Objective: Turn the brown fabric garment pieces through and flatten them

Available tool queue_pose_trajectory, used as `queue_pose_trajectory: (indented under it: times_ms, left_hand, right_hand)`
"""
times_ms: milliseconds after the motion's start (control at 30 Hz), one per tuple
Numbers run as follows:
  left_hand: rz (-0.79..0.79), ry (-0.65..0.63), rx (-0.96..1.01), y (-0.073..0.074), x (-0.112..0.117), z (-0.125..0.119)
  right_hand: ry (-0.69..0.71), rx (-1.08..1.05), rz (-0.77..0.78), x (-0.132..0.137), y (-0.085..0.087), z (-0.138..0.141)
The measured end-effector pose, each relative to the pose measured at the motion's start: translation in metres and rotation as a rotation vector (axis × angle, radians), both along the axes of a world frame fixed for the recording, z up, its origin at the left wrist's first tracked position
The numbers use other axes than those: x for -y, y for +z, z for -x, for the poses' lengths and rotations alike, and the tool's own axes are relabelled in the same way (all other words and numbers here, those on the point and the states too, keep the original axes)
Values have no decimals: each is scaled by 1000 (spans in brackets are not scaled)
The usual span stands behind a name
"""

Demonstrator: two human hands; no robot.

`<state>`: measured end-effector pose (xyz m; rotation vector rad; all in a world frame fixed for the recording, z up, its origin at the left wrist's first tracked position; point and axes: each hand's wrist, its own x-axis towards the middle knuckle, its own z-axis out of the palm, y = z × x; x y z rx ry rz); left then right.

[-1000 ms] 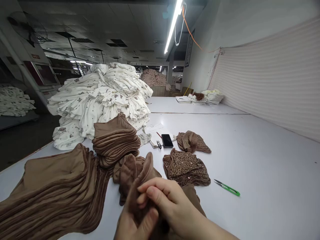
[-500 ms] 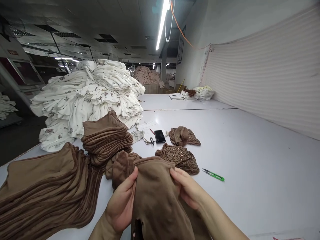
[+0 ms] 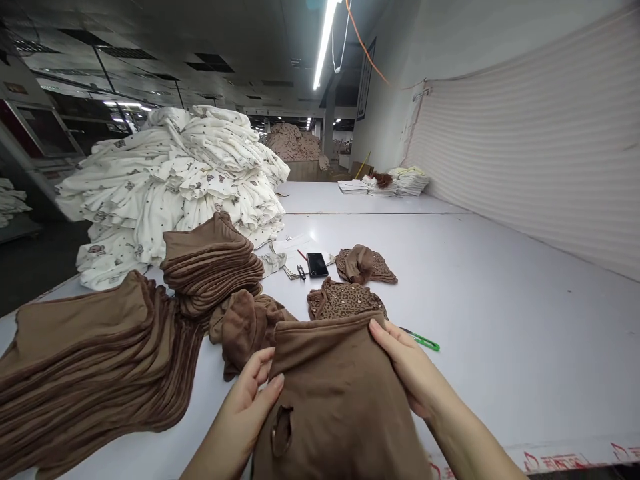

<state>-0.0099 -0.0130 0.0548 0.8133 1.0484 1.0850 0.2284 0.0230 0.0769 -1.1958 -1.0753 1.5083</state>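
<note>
A brown cloth garment piece is stretched between my two hands in front of me, with a small slit-like opening near its lower left. My left hand pinches its left edge between thumb and fingers. At its upper right corner, my right hand grips the top edge, thumb in front and fingers behind. Just beyond the garment lies a folded leopard-print piece, partly covered by it. Green thread snips rest by my right hand, their blades partly hidden.
Stacked brown pieces and a second brown stack stand at left, before a tall heap of white printed cloth. A crumpled brown piece, a phone and another leopard-print bundle lie on the white table.
My right hand has moved right and my left hand has slid down the edge, spreading the brown garment wider. Its slit now shows more fully. The view has tilted slightly downward.
</note>
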Motion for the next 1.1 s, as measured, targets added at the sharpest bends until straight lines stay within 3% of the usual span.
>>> queue_pose_trajectory:
  times_ms: [133, 233, 333, 433, 533, 633, 733, 800, 833, 867, 933, 1000, 1100]
  left_hand:
    - [-18, -10, -218, -18, -5, 0]
    - [37, 5, -240, -41, -4, 2]
    - [8, 73, -240, -55, 4, 14]
    - [-47, 115, -468, -58, 16, 25]
    - [-44, 20, -697, -57, 29, 25]
    - [-89, -24, -773, -57, 35, 16]
    - [-99, -65, -708, -58, 32, 9]
    - [-38, -82, -552, -59, 27, 8]
    - [-13, -75, -469, -59, 25, 8]
    - [2, -70, -396, -60, 22, 9]
    - [16, -86, -295, -61, 18, 10]
    - [16, -84, -269, -63, 14, 10]
    - [30, -31, -274, -69, 9, 8]
  right_hand:
    - [11, 533, -97, -13, -25, -7]
    - [10, 711, -153, -9, -49, -7]
    - [36, 842, -307, 7, -63, -4]
    - [84, 949, -431, 19, -76, -3]
    - [103, 1022, -470, 24, -87, -5]
    - [73, 1252, -711, 32, -84, -1]
    - [163, 1294, -1019, 48, -72, 22]
    - [290, 1182, -1091, 58, -69, 47]
    - [259, 1156, -1211, 62, -72, 59]
    - [180, 1179, -1234, 64, -77, 71]
    - [89, 1193, -1182, 65, -90, 88]
    - [40, 1217, -1144, 63, -102, 94]
    - [-2, 1264, -1284, 61, -114, 89]
